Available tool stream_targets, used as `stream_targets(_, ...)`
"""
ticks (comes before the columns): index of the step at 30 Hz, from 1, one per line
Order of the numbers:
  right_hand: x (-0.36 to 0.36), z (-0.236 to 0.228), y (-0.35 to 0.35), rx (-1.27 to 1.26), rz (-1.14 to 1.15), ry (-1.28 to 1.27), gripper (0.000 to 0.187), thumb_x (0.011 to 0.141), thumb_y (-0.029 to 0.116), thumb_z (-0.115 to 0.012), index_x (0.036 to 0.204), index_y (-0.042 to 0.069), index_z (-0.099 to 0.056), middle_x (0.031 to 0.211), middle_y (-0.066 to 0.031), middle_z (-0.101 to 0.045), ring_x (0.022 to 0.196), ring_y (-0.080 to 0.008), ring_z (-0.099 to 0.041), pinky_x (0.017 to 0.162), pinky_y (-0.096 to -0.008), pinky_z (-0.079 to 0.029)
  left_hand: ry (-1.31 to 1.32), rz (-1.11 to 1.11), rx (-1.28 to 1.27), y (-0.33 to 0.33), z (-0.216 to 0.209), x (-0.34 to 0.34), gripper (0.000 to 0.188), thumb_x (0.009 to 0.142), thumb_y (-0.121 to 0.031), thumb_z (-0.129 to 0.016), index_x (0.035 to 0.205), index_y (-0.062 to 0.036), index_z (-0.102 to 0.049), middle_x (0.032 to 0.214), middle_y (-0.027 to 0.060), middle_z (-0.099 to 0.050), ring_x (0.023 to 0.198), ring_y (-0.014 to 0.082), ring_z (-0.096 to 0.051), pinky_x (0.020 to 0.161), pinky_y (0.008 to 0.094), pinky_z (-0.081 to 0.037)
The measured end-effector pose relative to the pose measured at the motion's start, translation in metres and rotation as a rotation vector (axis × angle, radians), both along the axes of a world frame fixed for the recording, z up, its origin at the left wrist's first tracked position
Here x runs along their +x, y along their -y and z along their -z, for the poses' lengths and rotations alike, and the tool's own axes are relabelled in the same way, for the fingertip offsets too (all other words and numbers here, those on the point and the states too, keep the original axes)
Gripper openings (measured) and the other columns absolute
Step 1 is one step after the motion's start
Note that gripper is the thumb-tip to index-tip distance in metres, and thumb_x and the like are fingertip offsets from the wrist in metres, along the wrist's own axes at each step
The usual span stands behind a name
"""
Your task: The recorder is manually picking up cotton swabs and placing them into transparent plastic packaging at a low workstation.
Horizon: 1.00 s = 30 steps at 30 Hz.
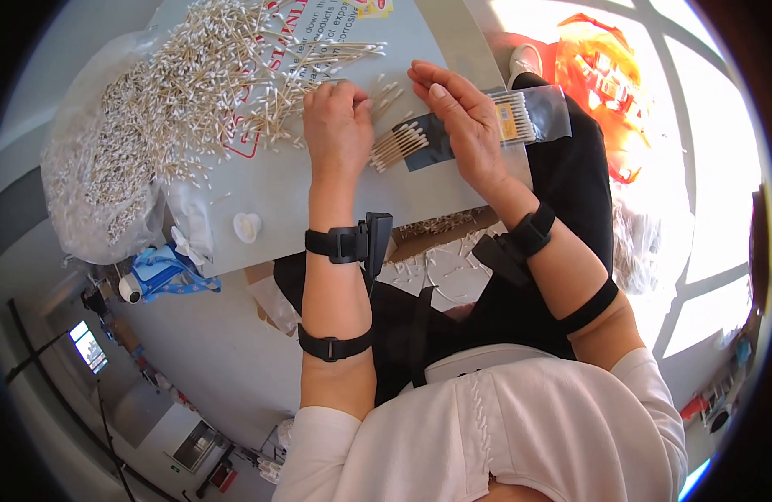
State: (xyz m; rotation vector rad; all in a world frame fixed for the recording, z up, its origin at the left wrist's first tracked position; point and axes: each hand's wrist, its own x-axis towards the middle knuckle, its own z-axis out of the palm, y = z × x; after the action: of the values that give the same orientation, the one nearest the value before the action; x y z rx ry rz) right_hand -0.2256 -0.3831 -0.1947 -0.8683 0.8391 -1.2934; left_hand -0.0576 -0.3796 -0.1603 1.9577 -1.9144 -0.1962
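Observation:
My left hand (340, 125) is curled closed beside a large loose pile of cotton swabs (210, 79); what its fingers hold, if anything, is hidden. My right hand (463, 121) is stretched out with nothing visible in it, above a dark and clear plastic sleeve (440, 152). A small bundle of cotton swabs (398, 146) lies side by side at the sleeve's left end, between my hands. Just above it, a few blurred swabs (388, 96) show. To the right of my right hand, a clear pack of swabs (520, 117) with a yellow-orange label lies at the table edge.
A clear plastic bag full of swabs (110, 167) slumps over the table's (269, 188) left side. A small white cup (247, 227) stands near the front edge. Below is an open box with loose swabs (440, 224). An orange bag (602, 84) sits at the right.

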Motion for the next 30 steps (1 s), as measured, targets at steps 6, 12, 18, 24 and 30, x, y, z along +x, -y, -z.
stream_targets(6, 0.001, 0.003, -0.003, -0.066, 0.027, -0.016, 0.032, 0.102, 0.019, -0.052, 0.124, -0.003, -0.061, 0.127, -0.0118, -0.063, 0.116, -0.0177, -0.057, 0.101, -0.0283, -0.043, -0.129, 0.095, 0.017, -0.022, 0.002, -0.009, 0.010, 0.081, -0.006, -0.068, 0.091, -0.0073, -0.067, 0.097, 0.0094, -0.060, 0.099, 0.0322, -0.055, 0.086, 0.0414, -0.047)
stream_targets(12, 0.004, 0.003, -0.006, -0.168, 0.032, -0.158, 0.036, 0.104, 0.022, -0.049, 0.128, -0.003, -0.057, 0.138, -0.0184, -0.054, 0.129, -0.0252, -0.049, 0.109, -0.0332, -0.036, -0.821, -0.224, -0.224, -0.060, 0.021, -0.030, 0.036, 0.099, -0.020, -0.053, 0.130, -0.0015, -0.054, 0.133, 0.0138, -0.053, 0.126, 0.0267, -0.049, 0.108, 0.0388, -0.038)
stream_targets(18, 0.014, 0.003, -0.015, -0.147, -0.025, -0.151, 0.040, 0.104, 0.025, -0.049, 0.131, -0.003, -0.055, 0.141, -0.0197, -0.052, 0.133, -0.0270, -0.046, 0.111, -0.0343, -0.033, -1.183, -0.234, -0.307, -0.047, 0.023, -0.049, 0.051, 0.104, -0.029, -0.044, 0.142, 0.0044, -0.039, 0.146, 0.0184, -0.042, 0.138, 0.0280, -0.038, 0.119, 0.0403, -0.023)
stream_targets(24, 0.007, -0.001, -0.015, -0.045, -0.090, -0.067, 0.044, 0.107, 0.025, -0.042, 0.138, -0.005, -0.049, 0.143, -0.0134, -0.051, 0.134, -0.0210, -0.046, 0.113, -0.0336, -0.037, -1.156, -0.215, -0.295, -0.051, 0.027, -0.040, 0.042, 0.101, -0.021, -0.052, 0.136, 0.0022, -0.048, 0.140, 0.0146, -0.049, 0.132, 0.0258, -0.044, 0.113, 0.0384, -0.032)
stream_targets(30, 0.006, -0.004, -0.013, 0.029, -0.078, 0.035, 0.042, 0.106, 0.021, -0.042, 0.137, -0.008, -0.049, 0.140, -0.0157, -0.052, 0.133, -0.0226, -0.048, 0.113, -0.0343, -0.038, -0.326, -0.083, -0.192, -0.046, 0.015, -0.020, 0.026, 0.082, 0.000, -0.069, 0.107, -0.0060, -0.067, 0.109, 0.0072, -0.060, 0.103, 0.0232, -0.056, 0.089, 0.0348, -0.047)
